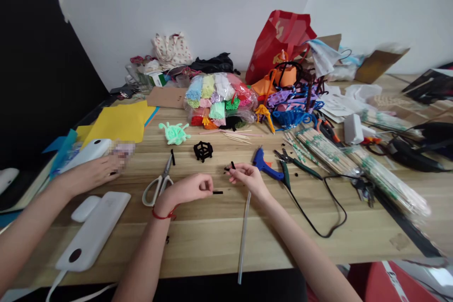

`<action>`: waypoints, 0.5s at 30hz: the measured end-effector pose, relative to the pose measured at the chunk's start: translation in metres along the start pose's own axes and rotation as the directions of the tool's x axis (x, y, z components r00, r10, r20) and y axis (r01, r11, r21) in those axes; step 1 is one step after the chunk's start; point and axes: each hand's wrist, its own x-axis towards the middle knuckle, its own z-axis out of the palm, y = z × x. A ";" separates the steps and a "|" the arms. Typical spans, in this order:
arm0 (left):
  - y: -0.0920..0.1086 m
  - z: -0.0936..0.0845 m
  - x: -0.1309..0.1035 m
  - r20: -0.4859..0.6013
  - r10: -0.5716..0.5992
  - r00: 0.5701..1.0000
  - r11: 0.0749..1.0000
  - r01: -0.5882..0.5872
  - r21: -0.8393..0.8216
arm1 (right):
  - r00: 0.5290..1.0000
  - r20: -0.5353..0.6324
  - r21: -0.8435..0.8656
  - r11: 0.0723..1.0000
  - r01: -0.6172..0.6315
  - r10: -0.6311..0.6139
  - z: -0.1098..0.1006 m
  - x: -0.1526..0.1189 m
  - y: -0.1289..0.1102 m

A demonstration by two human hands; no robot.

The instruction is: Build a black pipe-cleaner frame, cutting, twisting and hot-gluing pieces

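Observation:
My left hand [189, 189], with a red cord on its wrist, is closed low over the table. A short black pipe cleaner piece [218, 192] sticks out at its fingertips. To the right, my right hand [249, 178] pinches another short black pipe cleaner piece [232, 165], with tiny dark bits [226, 169] beside the fingers. Beyond the hands lies a black web-shaped pipe cleaner frame [203, 151]. White-handled scissors [161, 183] rest behind my left hand, one black strip [173, 157] near their tip. A blue glue gun [265, 166] lies just right of my right hand.
Another person's hand [95, 170] rests at left near a white power bank [95, 233]. A clear glue stick [244, 240] lies in front. Green-handled pliers [297, 163], bagged sticks [389, 179], a mint-green fuzzy shape [174, 133] and bagged pipe cleaners [217, 99] surround the work area.

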 end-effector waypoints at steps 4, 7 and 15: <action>0.014 0.022 0.002 0.480 0.072 0.874 0.992 -0.011 -0.129 | 1.000 0.015 -0.055 0.998 0.020 -0.020 0.001 0.000 0.003; 0.016 0.026 0.005 0.433 0.113 0.894 0.981 -0.031 -0.192 | 0.997 -0.013 -0.145 0.987 0.068 -0.071 0.001 0.001 0.008; 0.008 0.039 0.010 0.322 0.189 0.927 0.964 -0.114 -0.238 | 0.988 0.151 -0.229 0.971 0.065 -0.031 -0.001 0.000 0.007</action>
